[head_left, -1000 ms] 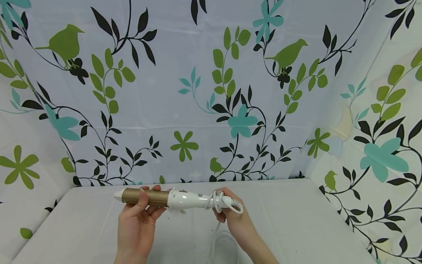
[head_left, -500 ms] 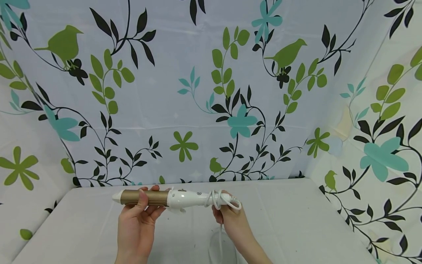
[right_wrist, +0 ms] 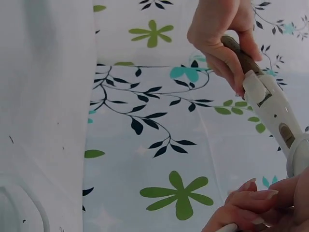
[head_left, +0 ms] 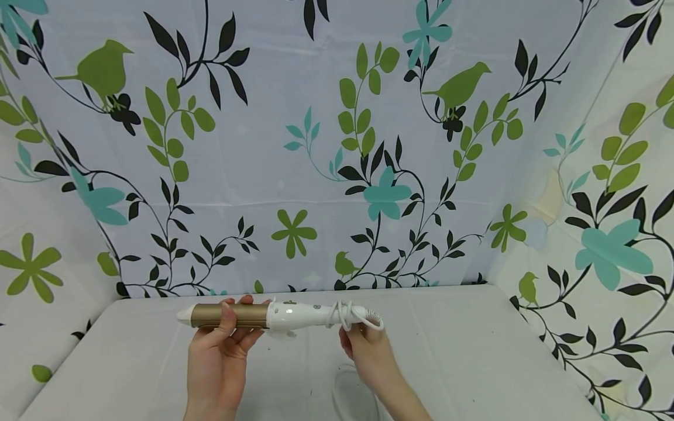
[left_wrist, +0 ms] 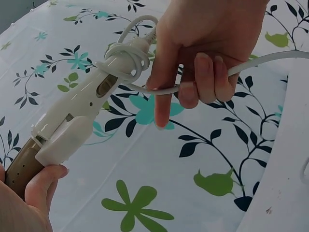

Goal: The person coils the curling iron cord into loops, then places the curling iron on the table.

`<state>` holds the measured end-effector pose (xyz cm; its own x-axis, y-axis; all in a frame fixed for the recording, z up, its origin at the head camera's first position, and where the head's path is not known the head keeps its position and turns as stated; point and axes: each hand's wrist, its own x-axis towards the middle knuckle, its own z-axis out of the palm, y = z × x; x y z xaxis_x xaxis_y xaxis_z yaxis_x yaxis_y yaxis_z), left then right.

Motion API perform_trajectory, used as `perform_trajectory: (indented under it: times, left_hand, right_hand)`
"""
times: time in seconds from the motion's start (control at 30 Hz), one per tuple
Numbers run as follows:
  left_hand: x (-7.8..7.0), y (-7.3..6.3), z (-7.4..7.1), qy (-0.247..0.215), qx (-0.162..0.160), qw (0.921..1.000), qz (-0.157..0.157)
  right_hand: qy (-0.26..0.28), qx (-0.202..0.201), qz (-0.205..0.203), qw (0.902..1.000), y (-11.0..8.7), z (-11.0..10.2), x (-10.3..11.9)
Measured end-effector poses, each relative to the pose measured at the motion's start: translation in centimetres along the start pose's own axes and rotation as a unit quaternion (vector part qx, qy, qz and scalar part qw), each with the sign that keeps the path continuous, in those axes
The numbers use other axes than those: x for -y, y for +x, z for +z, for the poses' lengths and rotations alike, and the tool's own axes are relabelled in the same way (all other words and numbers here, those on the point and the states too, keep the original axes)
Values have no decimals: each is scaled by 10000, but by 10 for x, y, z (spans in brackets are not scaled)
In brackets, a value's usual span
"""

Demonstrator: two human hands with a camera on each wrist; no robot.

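A curling iron [head_left: 300,316] with a gold barrel and a glossy white handle is held level above the table. My left hand [head_left: 217,362] grips the barrel, thumb in front and fingers behind. White power cord [head_left: 344,316] is wound in several loops around the handle's end. Just below that end, my right hand [head_left: 375,358] holds the free cord [left_wrist: 268,58], its fingers curled around it in the left wrist view, with one finger pointing down. In the right wrist view, the handle's end is partly hidden by the right hand [right_wrist: 260,205].
The white table [head_left: 447,345] lies under both hands. A pale oval shape [head_left: 355,393] is on it near the front, cut off by the frame; its kind is unclear. Patterned cloth [head_left: 237,146] with leaves and birds hangs behind and at the sides.
My right hand has slid down from the handle's wrapped end to just beneath it, drawing the cord along. The left hand and the curling iron have barely shifted left.
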<state>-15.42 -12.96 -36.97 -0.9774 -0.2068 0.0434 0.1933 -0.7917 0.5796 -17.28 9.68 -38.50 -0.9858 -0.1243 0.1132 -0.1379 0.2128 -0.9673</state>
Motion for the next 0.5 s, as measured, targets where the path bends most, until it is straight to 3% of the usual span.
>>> perform_trajectory:
  times: [0.1, 0.17, 0.23, 0.33, 0.43, 0.5]
  left_hand:
    - [0, 0, 1, 97, -106, 9999, 16]
    - [0, 0, 1, 114, -182, 9998, 32]
    - [0, 0, 1, 45, -248, 9997, 55]
    - [-1, 0, 1, -179, -295, 9993, 111]
    - [-2, 0, 1, -424, -278, 9986, 124]
    - [-3, 0, 0, -471, -271, 9984, 130]
  right_hand:
    - [-718, -67, -579, 9957, -2, 6, -2]
    - [-1404, -124, -956, 9854, -5, 10, -2]
    - [-2068, -258, -1314, 9692, -7, 13, -2]
    - [-2955, -602, -1768, 9369, -11, 15, -2]
    - [-3482, -955, -2112, 9083, -14, 16, -2]
    - [-3601, -1111, -2324, 8966, -15, 17, -1]
